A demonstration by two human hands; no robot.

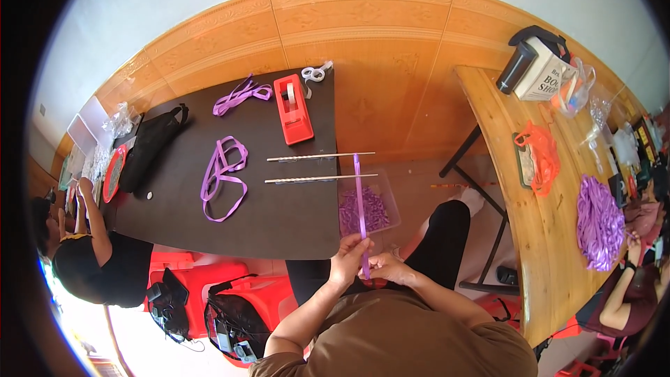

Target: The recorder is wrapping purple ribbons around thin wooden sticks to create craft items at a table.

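Observation:
A purple ribbon strip point(360, 199) runs from the outer end of a thin stick point(321, 156), across a second thin stick point(321, 179), down toward my lap. Both sticks lie parallel on the dark table, their right ends jutting past its edge. My left hand point(349, 260) is closed on the ribbon, pinching it between thumb and fingers. Close beside it, my right hand point(392, 268) has its fingers closed at the ribbon's lower end. A clear plastic bin point(394, 202) with purple ribbon pieces point(366, 211) sits below the table edge, beyond my hands.
On the dark table point(174, 216) are a red tape dispenser point(293, 108), white scissors point(315, 72), loose purple ribbons point(224, 180) and a black bag point(157, 143). A wooden table point(516, 223) at right bears a purple ribbon bundle point(600, 223). People sit at far left and far right.

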